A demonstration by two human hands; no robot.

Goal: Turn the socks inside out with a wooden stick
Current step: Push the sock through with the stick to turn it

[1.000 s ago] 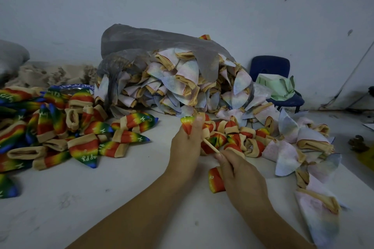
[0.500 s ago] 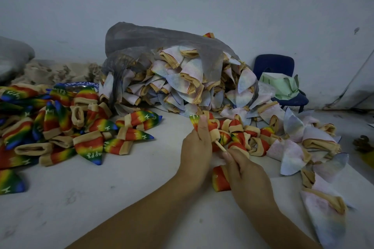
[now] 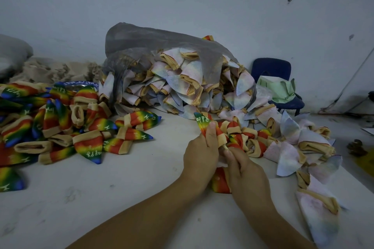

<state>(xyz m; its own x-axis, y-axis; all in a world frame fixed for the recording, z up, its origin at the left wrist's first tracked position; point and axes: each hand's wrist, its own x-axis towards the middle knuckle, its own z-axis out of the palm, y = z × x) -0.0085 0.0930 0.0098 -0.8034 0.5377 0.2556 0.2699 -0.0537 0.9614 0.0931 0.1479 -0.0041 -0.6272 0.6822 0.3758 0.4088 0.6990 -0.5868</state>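
**Sock nearly turned at the hands**

Finished rainbow socks (image 3: 89, 143) lie far left on the table (image 3: 101, 198). At centre, the left hand (image 3: 199, 153) pinches the rainbow sock (image 3: 203, 125), its long axis pointing up and away. The right hand (image 3: 245, 170), just beside it, is curled closed; the wooden stick is hidden. Pale unturned socks (image 3: 182, 85) spill from the bag at right.

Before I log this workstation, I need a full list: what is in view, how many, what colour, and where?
rainbow socks: many, rainbow with tan cuffs, heaped at left
pale socks: many, pastel with tan cuffs, spilling from bag, trailing right
plastic bag: one, grey translucent, centre back
chair: one, dark blue, right back, green fabric on seat
table: one, white
sock in work: one, rainbow, gripped
left hand: pinching sock
right hand: closed below cuff; stick not visible
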